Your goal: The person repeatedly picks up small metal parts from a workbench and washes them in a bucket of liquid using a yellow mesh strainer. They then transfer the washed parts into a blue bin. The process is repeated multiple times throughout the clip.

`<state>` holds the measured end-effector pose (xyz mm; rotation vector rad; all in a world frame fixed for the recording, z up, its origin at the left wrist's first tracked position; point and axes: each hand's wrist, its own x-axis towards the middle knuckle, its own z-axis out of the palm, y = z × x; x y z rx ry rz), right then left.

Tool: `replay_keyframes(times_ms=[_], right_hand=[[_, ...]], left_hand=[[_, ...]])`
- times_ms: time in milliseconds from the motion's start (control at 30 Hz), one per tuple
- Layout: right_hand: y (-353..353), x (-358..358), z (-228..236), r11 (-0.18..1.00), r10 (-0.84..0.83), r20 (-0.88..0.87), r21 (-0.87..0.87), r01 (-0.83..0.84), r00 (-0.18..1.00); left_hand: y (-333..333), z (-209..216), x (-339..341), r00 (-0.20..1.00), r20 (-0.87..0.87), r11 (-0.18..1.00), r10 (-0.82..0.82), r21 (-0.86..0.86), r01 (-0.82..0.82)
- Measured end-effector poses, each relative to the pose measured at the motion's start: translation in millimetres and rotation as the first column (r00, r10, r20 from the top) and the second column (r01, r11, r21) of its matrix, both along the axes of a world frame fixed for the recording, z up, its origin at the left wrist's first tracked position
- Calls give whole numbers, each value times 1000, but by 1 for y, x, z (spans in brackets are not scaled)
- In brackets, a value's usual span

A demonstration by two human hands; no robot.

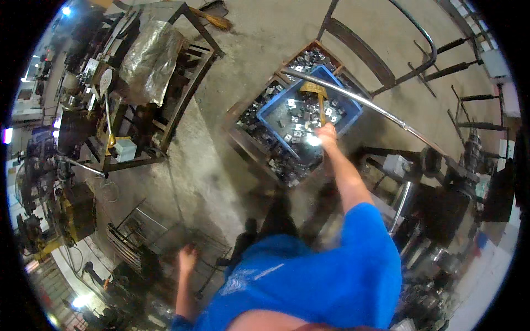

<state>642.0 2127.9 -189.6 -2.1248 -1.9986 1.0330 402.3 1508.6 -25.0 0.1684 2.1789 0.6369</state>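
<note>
My right hand (326, 134) is closed round the handle of a small yellow-brown brush (313, 88), its flared head pointing away from me. The brush is over a blue plastic tray (282, 140), which holds several small dark and shiny metal pieces (297, 132). Under and around the tray is a brown, rusty crate (243, 142) filled with many similar dark pieces (284, 170). Well away from the crate, my left hand (188, 257) hangs low at my left side, its fingers loosely curled with nothing visible in them.
A long metal bar (381, 110) crosses above the tray's right part. Beyond it stands a metal frame (361, 52). At left is a machine bench (190, 99) with a plastic-covered piece (150, 63) and a lever (109, 118). A broom (216, 21) lies on the far floor.
</note>
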Motion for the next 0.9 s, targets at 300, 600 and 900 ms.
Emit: replay_keyframes(times_ms=[300, 600, 900], right_hand=[[-20, 22, -9, 984, 87, -37, 159, -80, 995], [-57, 25, 25, 982, -136, -132, 112, 151, 982], [-111, 6, 100, 307, -933, -357, -740, -599, -38]], left_hand=[[28, 28, 24, 994, 92, 997, 62, 30, -65], [-48, 8, 34, 998, 23, 995, 51, -84, -49], [-70, 19, 58, 992, 92, 992, 85, -105, -75]])
